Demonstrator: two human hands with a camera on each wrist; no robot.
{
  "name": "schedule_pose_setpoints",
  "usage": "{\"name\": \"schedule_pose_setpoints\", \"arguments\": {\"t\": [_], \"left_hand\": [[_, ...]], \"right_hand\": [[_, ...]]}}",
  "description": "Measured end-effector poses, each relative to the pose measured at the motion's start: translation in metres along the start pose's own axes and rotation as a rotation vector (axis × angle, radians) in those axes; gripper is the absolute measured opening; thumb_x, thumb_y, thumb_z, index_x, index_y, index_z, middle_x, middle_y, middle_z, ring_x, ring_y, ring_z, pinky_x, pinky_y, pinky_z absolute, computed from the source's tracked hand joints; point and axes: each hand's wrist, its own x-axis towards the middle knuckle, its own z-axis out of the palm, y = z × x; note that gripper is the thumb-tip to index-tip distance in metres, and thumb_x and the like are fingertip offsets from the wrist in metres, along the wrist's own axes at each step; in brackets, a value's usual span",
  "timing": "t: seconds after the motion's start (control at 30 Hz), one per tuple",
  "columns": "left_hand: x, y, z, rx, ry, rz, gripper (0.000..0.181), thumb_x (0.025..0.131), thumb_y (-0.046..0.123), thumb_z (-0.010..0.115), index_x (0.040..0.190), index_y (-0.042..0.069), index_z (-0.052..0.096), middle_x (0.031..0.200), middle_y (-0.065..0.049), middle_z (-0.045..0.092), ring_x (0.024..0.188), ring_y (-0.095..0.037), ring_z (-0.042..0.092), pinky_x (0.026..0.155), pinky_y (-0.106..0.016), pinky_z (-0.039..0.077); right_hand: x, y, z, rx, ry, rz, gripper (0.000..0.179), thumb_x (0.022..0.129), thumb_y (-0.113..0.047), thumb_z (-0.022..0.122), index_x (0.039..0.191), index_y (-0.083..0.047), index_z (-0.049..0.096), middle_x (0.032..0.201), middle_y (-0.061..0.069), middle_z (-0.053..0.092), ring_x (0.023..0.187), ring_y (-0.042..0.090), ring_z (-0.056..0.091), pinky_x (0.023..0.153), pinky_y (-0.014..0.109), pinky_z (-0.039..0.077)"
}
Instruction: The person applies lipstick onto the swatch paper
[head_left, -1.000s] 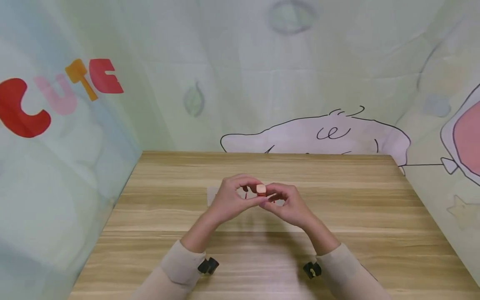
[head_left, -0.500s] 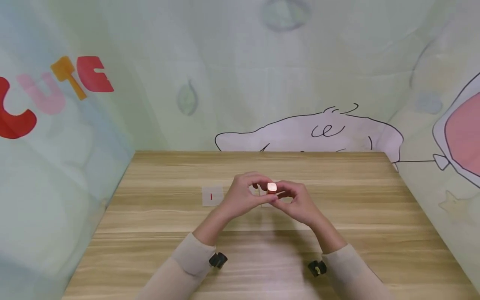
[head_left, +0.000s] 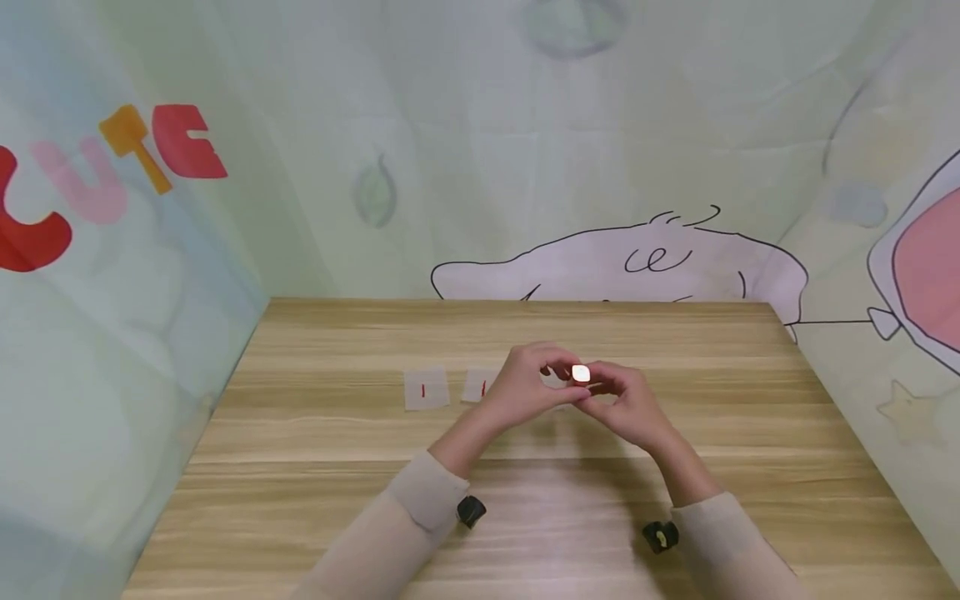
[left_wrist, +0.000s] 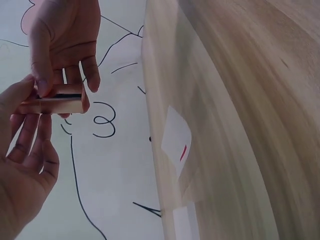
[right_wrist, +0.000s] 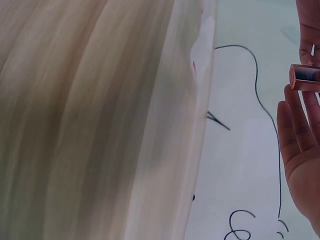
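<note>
Both hands meet above the table around a small, square-sided, copper-coloured lipstick (head_left: 581, 374) with a bright, shiny end facing up. My left hand (head_left: 521, 387) pinches it between thumb and fingertips, and my right hand (head_left: 630, 407) grips it from the other side. In the left wrist view the lipstick (left_wrist: 60, 105) lies sideways with a dark strip along it. The right wrist view cuts it off at the edge. Beyond the left hand, a white paper square (head_left: 437, 398) bears one short red stroke, and a second paper square (head_left: 472, 389) is partly covered by that hand.
The wood-grain table (head_left: 337, 500) reaches back to a cartoon-printed backdrop (head_left: 465, 167). Side curtains stand along its left and right edges. Black wrist cameras sit at both cuffs.
Both hands have shifted right together with the lipstick between them. The paper squares on the left have come out from behind the left hand. The head view has turned slightly.
</note>
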Motion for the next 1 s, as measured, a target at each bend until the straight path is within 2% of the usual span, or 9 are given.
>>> {"name": "schedule_pose_setpoints", "arguments": {"t": [0.03,0.23,0.33,0.43,0.6,0.8,1.0], "left_hand": [[0.002,-0.001,0.003,-0.002,-0.004,-0.005,0.025,0.080,0.016,0.088,0.101,0.008,0.076,0.090,0.002,0.072,0.084,-0.007,0.063,0.078,-0.039,0.057],[0.013,0.000,0.018,0.023,-0.023,-0.010,0.024,0.081,0.017,0.087,0.100,0.007,0.076,0.091,0.001,0.072,0.084,-0.009,0.063,0.079,-0.031,0.056],[0.018,0.000,0.022,0.025,-0.027,-0.008,0.023,0.081,0.015,0.087,0.100,0.006,0.077,0.090,-0.001,0.072,0.084,-0.011,0.063,0.079,-0.035,0.057],[0.021,-0.002,0.025,0.021,-0.038,-0.022,0.024,0.080,0.013,0.088,0.100,0.006,0.077,0.090,-0.002,0.072,0.083,-0.011,0.063,0.080,-0.038,0.057],[0.024,-0.012,0.035,0.036,-0.079,-0.062,0.023,0.080,0.013,0.088,0.099,0.007,0.077,0.091,0.000,0.071,0.083,-0.010,0.063,0.079,-0.033,0.057],[0.026,-0.024,0.044,0.069,-0.106,-0.109,0.022,0.080,0.015,0.088,0.099,0.010,0.078,0.090,0.004,0.072,0.082,-0.007,0.063,0.073,-0.017,0.049],[0.030,-0.033,0.051,0.101,-0.129,-0.148,0.021,0.081,0.014,0.087,0.099,0.010,0.078,0.091,0.003,0.074,0.082,-0.009,0.066,0.073,-0.015,0.049]], "right_hand": [[-0.001,-0.001,-0.002,-0.007,0.002,0.002,0.022,0.084,0.011,0.074,0.106,0.009,0.071,0.100,0.020,0.074,0.091,0.004,0.067,0.080,0.038,0.060],[-0.007,0.004,-0.012,-0.048,0.040,0.027,0.022,0.082,0.013,0.075,0.104,0.009,0.071,0.097,0.018,0.073,0.088,0.002,0.066,0.079,0.028,0.059],[-0.008,0.008,-0.016,-0.046,0.046,0.032,0.023,0.082,0.013,0.075,0.104,0.009,0.071,0.097,0.020,0.073,0.088,0.001,0.066,0.079,0.026,0.058],[-0.009,0.026,-0.018,-0.041,0.044,0.036,0.024,0.082,0.012,0.076,0.105,0.008,0.072,0.097,0.019,0.074,0.088,0.002,0.067,0.079,0.027,0.059],[-0.013,0.063,-0.020,-0.063,0.035,0.067,0.027,0.083,0.007,0.078,0.109,0.004,0.073,0.100,0.015,0.075,0.091,0.005,0.069,0.080,0.030,0.060],[-0.015,0.075,-0.018,-0.106,0.012,0.079,0.028,0.083,0.006,0.079,0.111,0.005,0.073,0.102,0.016,0.075,0.092,0.010,0.069,0.077,0.033,0.061],[-0.015,0.086,-0.015,-0.125,-0.010,0.106,0.026,0.083,0.010,0.077,0.108,0.010,0.072,0.103,0.022,0.074,0.089,0.021,0.072,0.078,0.035,0.061]]}}
